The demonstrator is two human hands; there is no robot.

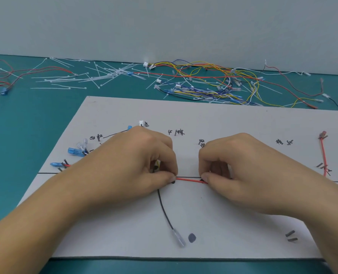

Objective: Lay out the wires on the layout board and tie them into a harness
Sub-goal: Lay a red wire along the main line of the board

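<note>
Left hand [136, 165], right hand [243, 165], thin straight red wire [190, 180] between, matte board [223, 218]

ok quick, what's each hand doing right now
Left hand: closed, pinching the thin red wire against the white layout board.
Right hand: closed, pinching the same red wire.

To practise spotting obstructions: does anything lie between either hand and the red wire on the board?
Nothing visible does: the left hand and the right hand both pinch the red wire directly.
</note>
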